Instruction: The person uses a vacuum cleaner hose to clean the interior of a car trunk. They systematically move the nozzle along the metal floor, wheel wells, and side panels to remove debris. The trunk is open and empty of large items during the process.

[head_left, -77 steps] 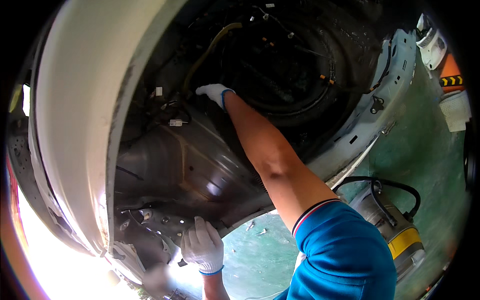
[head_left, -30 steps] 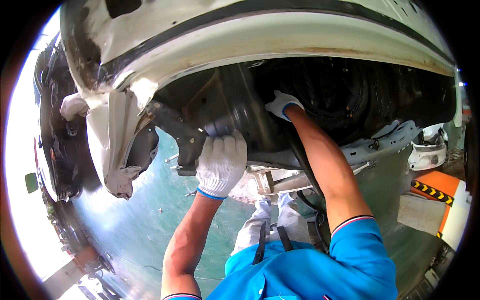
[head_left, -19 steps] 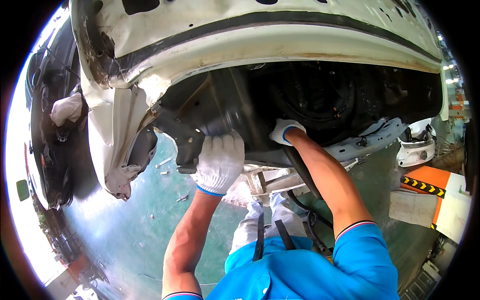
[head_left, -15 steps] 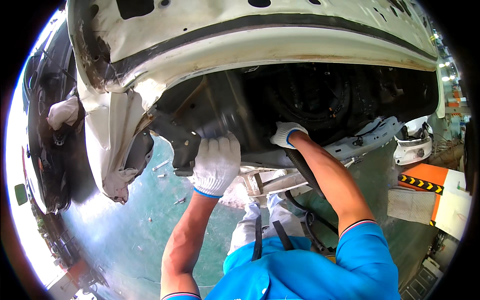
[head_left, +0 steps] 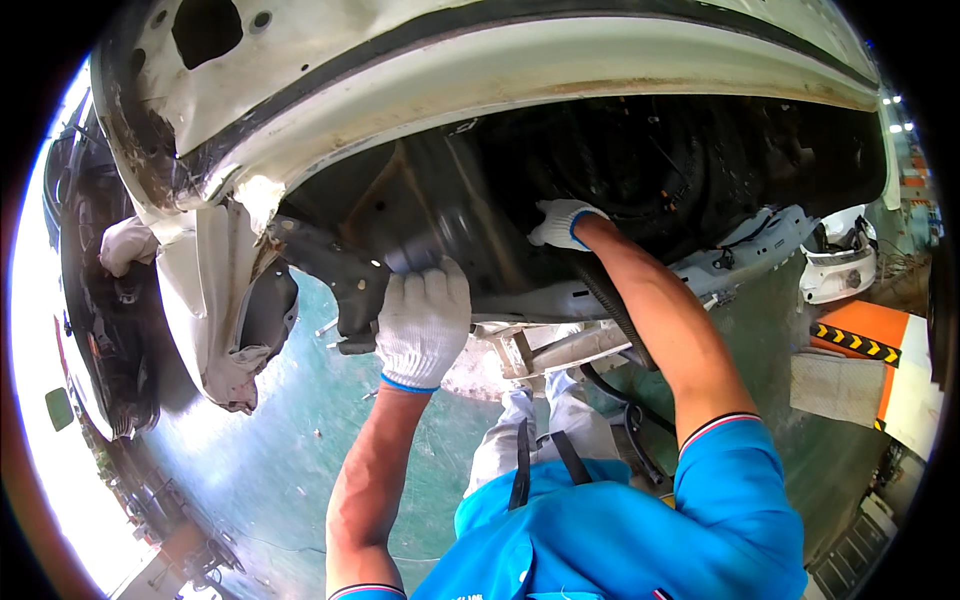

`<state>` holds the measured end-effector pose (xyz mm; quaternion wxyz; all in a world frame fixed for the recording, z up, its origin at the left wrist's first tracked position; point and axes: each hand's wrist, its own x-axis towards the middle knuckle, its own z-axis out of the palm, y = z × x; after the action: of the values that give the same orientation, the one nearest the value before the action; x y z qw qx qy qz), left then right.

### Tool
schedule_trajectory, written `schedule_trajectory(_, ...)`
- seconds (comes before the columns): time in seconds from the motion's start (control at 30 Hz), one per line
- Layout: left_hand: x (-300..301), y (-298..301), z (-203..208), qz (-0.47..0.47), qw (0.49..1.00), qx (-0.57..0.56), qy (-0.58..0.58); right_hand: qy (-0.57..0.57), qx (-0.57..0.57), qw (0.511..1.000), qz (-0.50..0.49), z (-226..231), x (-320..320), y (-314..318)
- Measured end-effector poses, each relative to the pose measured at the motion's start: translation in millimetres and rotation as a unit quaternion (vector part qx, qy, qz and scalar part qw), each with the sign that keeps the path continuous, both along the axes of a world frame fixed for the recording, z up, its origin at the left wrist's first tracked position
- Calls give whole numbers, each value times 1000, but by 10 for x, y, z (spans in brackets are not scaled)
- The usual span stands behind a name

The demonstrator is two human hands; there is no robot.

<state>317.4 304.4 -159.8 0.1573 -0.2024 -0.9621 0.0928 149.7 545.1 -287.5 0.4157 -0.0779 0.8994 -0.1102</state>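
Note:
My left hand, in a white knit glove with a blue cuff, lies over the near edge of the dark metal panel of a car body. Its fingers are together and bent down; whatever is under them is hidden. A grey, shiny patch shows just past the fingertips. My right hand, gloved alike, is closed farther in over the dark floor of the car's rear bay. A black ribbed hose runs up beneath the right wrist. What the right fingers hold is out of sight.
A dented pale body panel hangs at the left. Above is the pale raised lid. The grey rear crossmember extends rightward. A pale beam lies by my feet. An orange-and-white box stands at the right.
The view has shifted a little, so the lid sits higher and the floor items lie farther right. My right hand has moved slightly left and farther in; the left stays near the panel edge.

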Motion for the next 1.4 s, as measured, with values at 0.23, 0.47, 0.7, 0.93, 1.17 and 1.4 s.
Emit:
schedule_trajectory(0.23,1,-4,-15,-2,1000,6,-2,-105,43,987,110,277,88,285)
schedule_trajectory(0.47,12,-20,-32,-2,1000,22,-9,-32,62,994,85,382,337,422)
schedule_trajectory(0.7,3,-13,-49,-14,1000,20,7,-10,77,996,-31,105,199,-114)
schedule_trajectory(0.93,29,-51,-65,-18,999,37,4,18,41,988,-149,-174,352,-582)
schedule_trajectory(1.17,59,-35,-51,-25,999,26,6,37,8,980,-193,-20,-7,-904)
schedule_trajectory(1.4,26,-50,-73,-22,999,31,6,17,23,978,-208,-58,-118,-959)
